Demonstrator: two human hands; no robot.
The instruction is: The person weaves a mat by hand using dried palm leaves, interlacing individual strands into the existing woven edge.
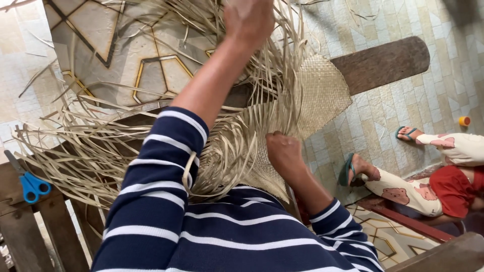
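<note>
left hand [248, 20]: raised high and far forward, arm stretched nearly straight, back of the hand toward the camera, fingers curled closed and hidden from view. right hand [283, 151]: held low and close to the body, elbow bent, knuckles up, closed in a fist. both forearms bare; striped navy-and-white sleeves pushed to the elbows.

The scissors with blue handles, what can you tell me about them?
The small scissors with bright blue plastic handles lie flat on a dark wooden slatted bench at the far left. Their grey blades look closed and point up and left; the two finger loops face down and right. Pale dried weaving strips sprawl just beside them. Neither hand touches them.
</note>
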